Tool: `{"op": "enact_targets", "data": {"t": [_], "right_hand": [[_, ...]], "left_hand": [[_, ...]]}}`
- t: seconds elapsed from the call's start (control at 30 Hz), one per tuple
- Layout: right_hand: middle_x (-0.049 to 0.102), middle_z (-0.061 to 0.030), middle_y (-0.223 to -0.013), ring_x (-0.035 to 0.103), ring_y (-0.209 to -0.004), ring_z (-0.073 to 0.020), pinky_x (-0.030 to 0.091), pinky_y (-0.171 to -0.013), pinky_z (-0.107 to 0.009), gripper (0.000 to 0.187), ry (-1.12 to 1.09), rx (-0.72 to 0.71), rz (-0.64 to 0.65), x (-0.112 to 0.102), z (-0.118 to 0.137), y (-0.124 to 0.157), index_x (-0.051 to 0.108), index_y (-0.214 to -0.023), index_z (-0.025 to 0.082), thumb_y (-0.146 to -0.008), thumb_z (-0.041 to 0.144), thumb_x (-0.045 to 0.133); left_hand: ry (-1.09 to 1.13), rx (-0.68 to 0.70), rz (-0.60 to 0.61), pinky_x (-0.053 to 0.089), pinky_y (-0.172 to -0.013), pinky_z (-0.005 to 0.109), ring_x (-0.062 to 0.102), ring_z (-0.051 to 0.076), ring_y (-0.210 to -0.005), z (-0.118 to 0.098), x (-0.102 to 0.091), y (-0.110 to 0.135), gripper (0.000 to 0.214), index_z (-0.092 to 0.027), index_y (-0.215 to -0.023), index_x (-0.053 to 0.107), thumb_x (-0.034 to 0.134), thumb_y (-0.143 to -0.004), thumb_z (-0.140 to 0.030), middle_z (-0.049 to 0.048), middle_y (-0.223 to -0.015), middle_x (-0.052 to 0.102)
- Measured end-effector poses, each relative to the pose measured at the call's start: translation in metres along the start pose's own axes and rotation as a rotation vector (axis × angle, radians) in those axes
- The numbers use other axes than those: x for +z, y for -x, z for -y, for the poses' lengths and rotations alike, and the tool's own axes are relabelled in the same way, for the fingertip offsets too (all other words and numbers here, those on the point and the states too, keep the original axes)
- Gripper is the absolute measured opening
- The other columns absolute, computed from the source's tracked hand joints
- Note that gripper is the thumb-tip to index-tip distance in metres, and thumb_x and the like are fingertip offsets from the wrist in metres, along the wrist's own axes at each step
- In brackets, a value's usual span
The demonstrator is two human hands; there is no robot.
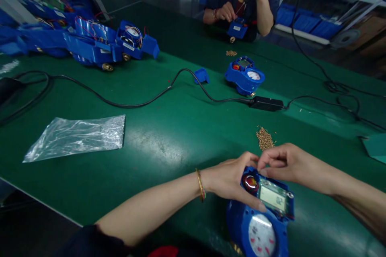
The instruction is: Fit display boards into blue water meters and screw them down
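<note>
A blue water meter (262, 217) with a white dial, a small screen and a red button lies on the green table in front of me. My left hand (232, 178) wraps round its upper left side, fingers curled by the red button. My right hand (285, 162) pinches its fingertips together at the meter's top edge; anything between them is too small to make out. A small pile of brass screws (264, 138) lies just beyond my hands.
A second blue meter (245, 76), a loose blue cap (201, 76) and a black cable with adapter (267, 103) lie mid-table. Several open meters (99, 42) are heaped far left. A plastic bag (76, 136) lies left. Across the table a person's hands (227, 11) work on another meter.
</note>
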State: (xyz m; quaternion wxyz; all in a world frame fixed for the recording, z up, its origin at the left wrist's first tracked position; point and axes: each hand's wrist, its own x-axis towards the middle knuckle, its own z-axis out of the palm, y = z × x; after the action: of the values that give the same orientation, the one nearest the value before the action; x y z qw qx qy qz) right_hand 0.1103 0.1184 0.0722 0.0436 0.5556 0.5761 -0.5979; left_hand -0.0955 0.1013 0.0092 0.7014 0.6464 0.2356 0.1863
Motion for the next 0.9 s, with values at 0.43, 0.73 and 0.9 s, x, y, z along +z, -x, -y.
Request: {"op": "enact_targets", "data": {"t": [0.43,0.73,0.9], "right_hand": [[0.045,0.0069,-0.050,0.032,-0.048,-0.0076,0.020,-0.049,-0.023,0.029,0.019,0.059,-0.022,0.005,0.012,-0.002,0.059,-0.069,0.020,-0.064,0.044,0.073],[0.065,-0.0023,-0.069,0.056,-0.065,-0.0153,0.044,-0.064,-0.029,0.041,-0.031,-0.118,-0.258,-0.027,-0.001,0.025,0.068,-0.080,0.019,-0.070,0.058,0.072],[0.071,-0.0137,-0.099,0.067,-0.088,-0.0263,0.053,-0.078,-0.037,0.050,0.068,0.106,-1.017,-0.064,-0.120,0.144,0.068,-0.100,0.022,-0.082,0.064,0.048]], "left_hand": [[-0.046,-0.010,-0.005,0.047,-0.090,0.048,0.061,0.035,-0.112,0.002,0.001,-0.001,0.075,-0.022,-0.114,0.045,0.086,-0.056,-0.044,0.0105,-0.120,0.064],[-0.033,0.028,0.001,0.045,-0.099,0.046,0.057,0.033,-0.120,0.004,-0.004,0.001,0.082,-0.022,-0.127,0.043,0.088,-0.059,-0.036,0.0121,-0.131,0.060],[0.065,-0.048,0.051,0.047,-0.100,0.046,0.059,0.031,-0.120,-0.003,-0.006,0.000,0.080,-0.024,-0.131,0.037,0.084,-0.067,-0.032,0.0133,-0.140,0.053]]}}
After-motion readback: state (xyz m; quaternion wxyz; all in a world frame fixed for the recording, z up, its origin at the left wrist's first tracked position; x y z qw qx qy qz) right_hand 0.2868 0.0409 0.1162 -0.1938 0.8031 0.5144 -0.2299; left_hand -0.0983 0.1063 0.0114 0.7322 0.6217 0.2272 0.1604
